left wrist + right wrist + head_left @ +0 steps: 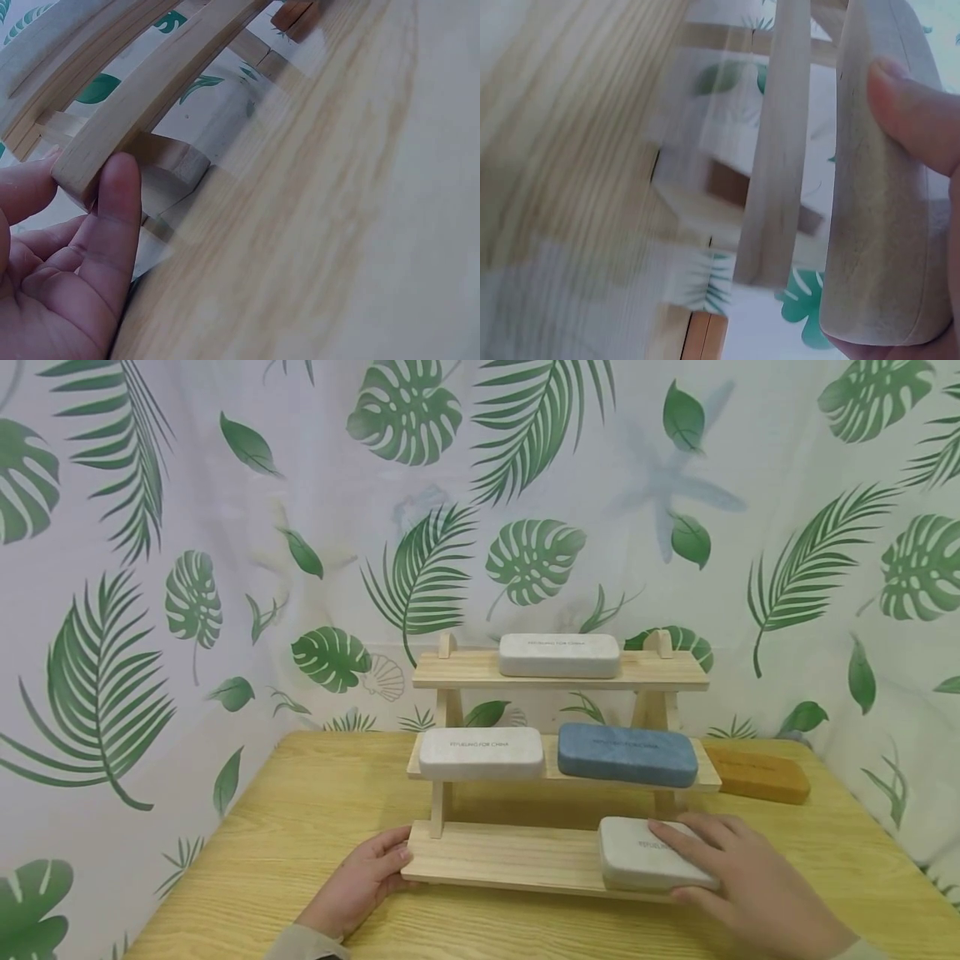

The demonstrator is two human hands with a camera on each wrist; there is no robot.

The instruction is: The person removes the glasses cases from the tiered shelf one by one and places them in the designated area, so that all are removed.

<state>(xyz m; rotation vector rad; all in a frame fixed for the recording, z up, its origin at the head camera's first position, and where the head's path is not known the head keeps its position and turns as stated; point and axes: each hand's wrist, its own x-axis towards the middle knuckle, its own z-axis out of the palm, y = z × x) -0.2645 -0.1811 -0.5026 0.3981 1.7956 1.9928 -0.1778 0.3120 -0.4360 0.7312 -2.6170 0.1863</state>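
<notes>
A three-tier wooden display stand stands on the table. My left hand grips the left end of its bottom shelf; in the left wrist view the thumb and fingers pinch the shelf end. At the right end of that shelf, my right hand holds a pale grey glasses case with printed lettering. The right wrist view has the thumb along one side of this case, with fingers around its end. A white case and a blue case lie side by side on the middle shelf.
Another whitish case lies on the top shelf. Behind the stand at the right, an orange-brown case rests on the wood-grain table. A leaf-patterned curtain hangs behind and along the sides.
</notes>
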